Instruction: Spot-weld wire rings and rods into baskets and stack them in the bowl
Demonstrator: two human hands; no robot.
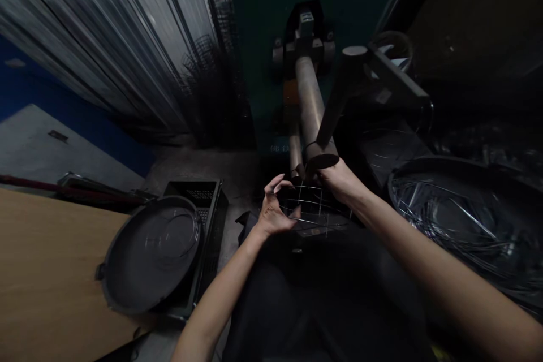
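Note:
A small round wire frame [320, 203] with crossing thin metal wires lies under the tip of a machine's thick metal arm [311, 102]. Around its left side curls my left hand [274, 212], thumb and fingertips at the wires, with a gap between thumb and fingers. My right hand [338, 181] is at the right side of the frame, close beneath the arm's round end. That arm's end and the dark hide its fingers, so their grip does not show. A thinner metal rod [296, 150] runs below the thick arm, its tip close to the frame.
To the right, a large dark round tub [394, 181] contains many loose wire pieces [470, 220]. On the left, a dark round tray [148, 285] with a few wire rings rests on a black plastic crate [214, 203]. A wooden board [51, 266] stands beside it.

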